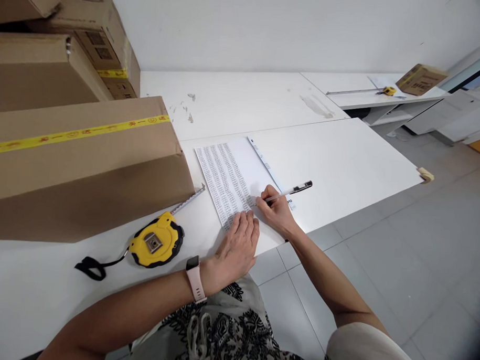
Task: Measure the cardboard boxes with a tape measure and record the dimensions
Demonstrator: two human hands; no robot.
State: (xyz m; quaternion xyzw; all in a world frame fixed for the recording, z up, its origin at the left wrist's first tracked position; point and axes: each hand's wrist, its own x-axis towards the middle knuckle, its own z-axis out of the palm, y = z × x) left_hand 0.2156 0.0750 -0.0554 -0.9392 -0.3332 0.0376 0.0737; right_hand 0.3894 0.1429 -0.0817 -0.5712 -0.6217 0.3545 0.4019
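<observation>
1. The floor (403, 248) spread out below and to my right, smooth grey tiles with thin dark joints.
2. The white counter (335, 152) ran before me, flat and glossy, with a scuffed patch (317, 106) near the wall.
3. A large box (133, 181) of plain brown cardboard took up my left side, close to the sheet; yellow tape (68, 136) with red print sealed its top.
4. Behind it, more cardboard cartons (98, 17) were piled against the wall.
5. Far off to the right sat a small carton (422, 80), with a yellow tape measure just beside it.
6. The sheet (243, 156), thin white paper with columns of tiny print, lay on the counter directly in front of me.
7. My left hand (237, 248) covered its near edge, fingers almost straight, close together and gripping nothing.
8. My right hand (280, 215) rested at the sheet's right side, its fingers pinched around the pen.
9. The near tape measure (169, 238), rounded yellow and black plastic, lay between the box and my left forearm, its blade (190, 199) partly out, a black strap (93, 267) trailing.
10. The slim, clear-barrelled pen (289, 191) slanted up from my grip, dark at its upper end, its point at the print.
</observation>
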